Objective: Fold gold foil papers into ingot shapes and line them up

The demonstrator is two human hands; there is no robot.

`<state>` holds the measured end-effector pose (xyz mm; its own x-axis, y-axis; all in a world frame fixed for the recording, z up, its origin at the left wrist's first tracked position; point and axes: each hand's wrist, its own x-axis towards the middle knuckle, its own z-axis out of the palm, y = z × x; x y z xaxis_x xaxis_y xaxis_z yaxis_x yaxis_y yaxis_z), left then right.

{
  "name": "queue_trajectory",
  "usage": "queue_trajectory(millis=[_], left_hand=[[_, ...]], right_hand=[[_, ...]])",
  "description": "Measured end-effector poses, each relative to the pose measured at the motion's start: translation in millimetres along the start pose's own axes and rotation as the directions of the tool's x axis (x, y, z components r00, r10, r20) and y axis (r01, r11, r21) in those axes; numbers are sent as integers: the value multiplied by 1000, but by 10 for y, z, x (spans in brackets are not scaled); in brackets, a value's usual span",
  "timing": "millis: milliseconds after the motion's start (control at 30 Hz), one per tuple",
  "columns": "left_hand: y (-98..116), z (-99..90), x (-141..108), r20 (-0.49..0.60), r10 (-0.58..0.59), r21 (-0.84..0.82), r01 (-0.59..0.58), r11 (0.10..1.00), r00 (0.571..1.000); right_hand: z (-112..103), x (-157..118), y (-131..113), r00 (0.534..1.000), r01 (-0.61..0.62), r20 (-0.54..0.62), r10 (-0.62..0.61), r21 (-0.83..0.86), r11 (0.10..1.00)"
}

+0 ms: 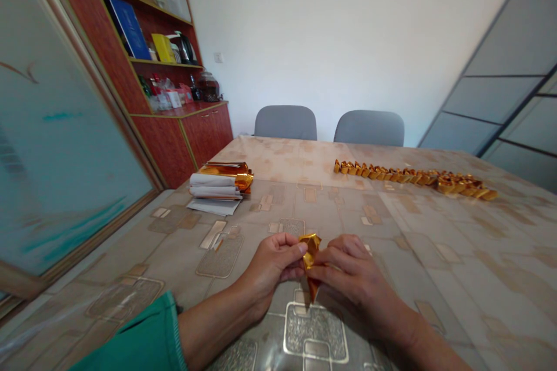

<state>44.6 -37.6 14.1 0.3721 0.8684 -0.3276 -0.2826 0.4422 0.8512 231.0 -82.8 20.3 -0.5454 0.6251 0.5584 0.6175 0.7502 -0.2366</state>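
Between my two hands is a small piece of folded gold foil paper (pixel 311 254), partly covered by fingers, with its pointed lower end showing beneath them. My left hand (pixel 278 258) pinches its left edge between thumb and fingers. On the other side, my right hand (pixel 354 269) has its fingers closed against the foil's right edge. Farther left on the table lies a stack of gold and white foil sheets (pixel 217 185). A long row of folded gold foil pieces (pixel 391 174) runs along the right side of the table, bunched thicker at its right end.
A patterned tablecloth (pixel 270 295) covers the table. Two grey chairs (pixel 285 122) stand at its far side before a white wall. Back left, a red-brown cabinet (pixel 204 133) holds bottles, a kettle and boxes. A frosted glass panel (pixel 56 145) stands at left.
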Motion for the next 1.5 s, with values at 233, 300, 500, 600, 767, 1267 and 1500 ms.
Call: queue_trajectory(millis=[233,300,500,600,767,1267,1500], left_hand=[[-43,29,-8,2,30,5,-30,1000,1000],[-42,36,-17,13,38,9,-38,999,999],[-10,22,-3,-25,52,-33,-53,998,998],[-19,5,14,-39,31,-48,-33,998,999],[-44,21,5,-39,40,-49,-42,998,998],[-78,54,-27,9,154,46,-154,987,988],[-78,38,-12,31,171,126,-173,977,985]], right_hand=[[64,32,-14,953,-262,-36,302,408,875],[104,21,-19,898,-366,-37,439,490,791],[98,9,-25,922,-312,-93,375,394,864],[56,22,-21,979,-173,-80,190,179,969],[82,21,-18,957,-268,-19,290,331,905],[191,37,-33,762,-557,-18,647,491,670],[197,11,-45,794,-518,-103,599,400,756]])
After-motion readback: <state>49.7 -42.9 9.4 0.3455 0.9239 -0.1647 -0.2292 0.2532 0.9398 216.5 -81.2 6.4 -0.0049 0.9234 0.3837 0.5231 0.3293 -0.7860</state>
